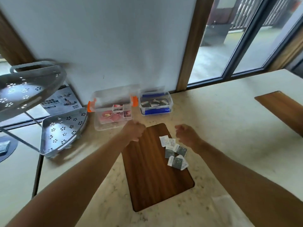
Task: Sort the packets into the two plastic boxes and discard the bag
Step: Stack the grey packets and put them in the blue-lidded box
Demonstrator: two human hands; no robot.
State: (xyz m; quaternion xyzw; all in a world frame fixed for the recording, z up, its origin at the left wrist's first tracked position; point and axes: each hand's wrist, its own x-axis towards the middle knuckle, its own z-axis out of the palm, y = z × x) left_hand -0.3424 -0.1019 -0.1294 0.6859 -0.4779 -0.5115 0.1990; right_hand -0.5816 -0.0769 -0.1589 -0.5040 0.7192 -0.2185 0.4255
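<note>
Two boxes stand at the back of the table (221, 112): the orange box (113, 110) holds red packets and the blue box (155, 103) holds grey ones. About five packets (174, 152) lie on the board (147, 169). The left hand (133, 131) is a fist above the board's far corner, though whether it holds anything is hidden; the right hand (186, 135) hangs loosely curled, and a grey rack (62, 128) stands left.

Both forearms are bare right up to the frame edge, with no sleeve on either. The left hand (133, 131) and right hand (186, 133) wear no gloves; the fingers are too blurred for detail.
</note>
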